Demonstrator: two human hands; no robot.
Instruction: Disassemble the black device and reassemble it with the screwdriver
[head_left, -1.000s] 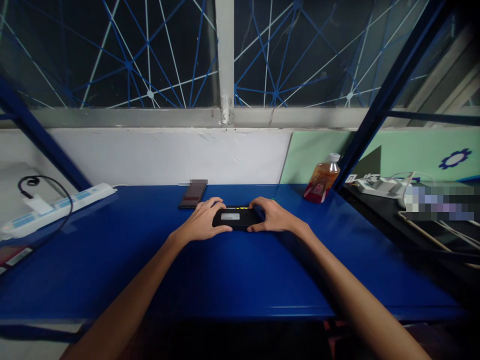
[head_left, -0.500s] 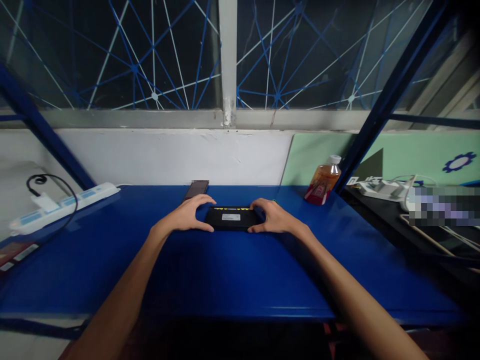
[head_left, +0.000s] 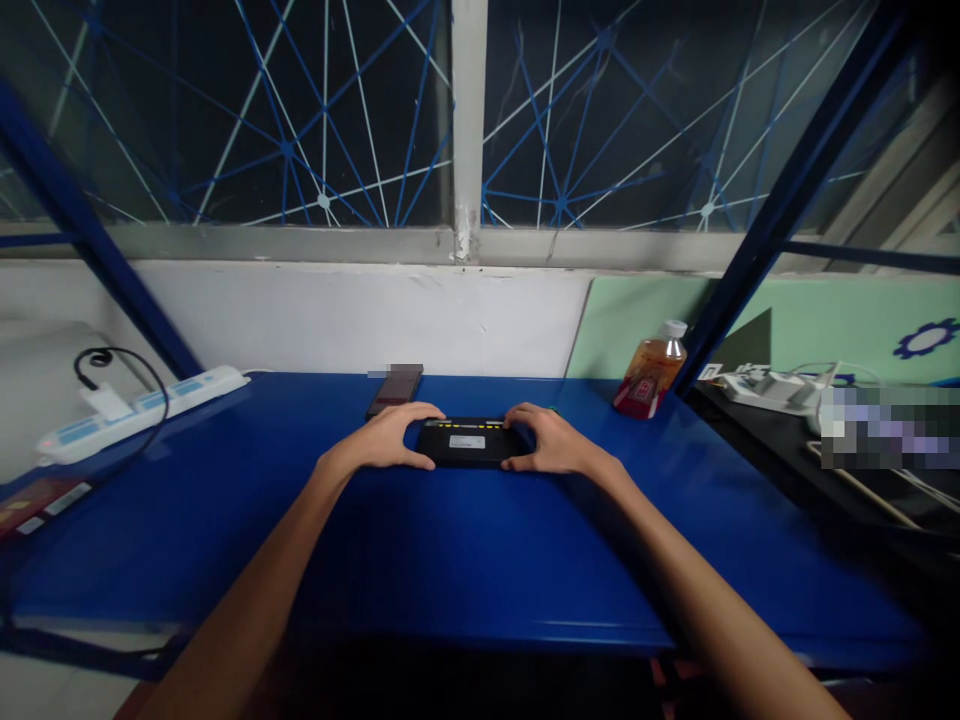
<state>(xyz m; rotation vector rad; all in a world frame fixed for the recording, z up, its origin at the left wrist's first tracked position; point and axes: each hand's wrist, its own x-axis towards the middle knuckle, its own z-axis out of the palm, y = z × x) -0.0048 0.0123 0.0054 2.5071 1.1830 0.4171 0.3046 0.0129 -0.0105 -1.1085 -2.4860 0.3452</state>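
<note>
On the blue table (head_left: pixel 480 560) lies a flat black box (head_left: pixel 469 450), its label facing up and a row of yellow spots along its far edge. My left hand (head_left: pixel 394 437) is closed around its left end, thumb at the near edge and fingers at the far edge. Its right end is gripped the same way by my right hand (head_left: pixel 551 440). The two ends of the box are partly hidden by my hands. Whether its underside touches the table I cannot tell. Just behind my left hand lies a dark phone (head_left: pixel 395 390).
A white power strip (head_left: pixel 142 415) with a plugged-in black cable runs along the left side. The bottle (head_left: pixel 651 368) with a white cap stands at the back right, beside a blue post (head_left: pixel 731 290). At the far left is a red packet (head_left: pixel 37 508). Cables lie on a black surface at right.
The whole view has shifted slightly, so things appear a little lower and to the right. Both hands stay at the ends of the black box, with the left fingers reaching slightly closer around it.
</note>
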